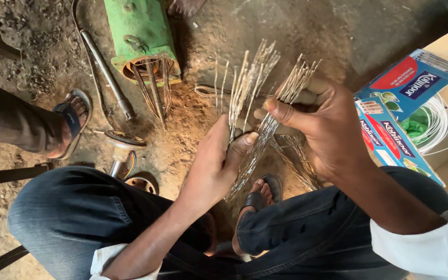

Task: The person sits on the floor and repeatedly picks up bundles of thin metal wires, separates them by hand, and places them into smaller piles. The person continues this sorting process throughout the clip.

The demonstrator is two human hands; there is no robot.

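Left hand (211, 168) pinching lower end of wire bundle (250, 109), over dirt floor (245, 31). Right hand (320, 124) pressed around second bunch, thumb on top. My advice: keep strands parallel, grip firm near base, separate slowly. Green motor housing (138, 31) behind.

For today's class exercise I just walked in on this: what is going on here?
A seated person grips a bundle of thin silvery wires with both hands: the left hand clasps the lower part, the right hand pinches strands higher up. On the dirt floor ahead lies a green motor housing with wires spilling from its open end.
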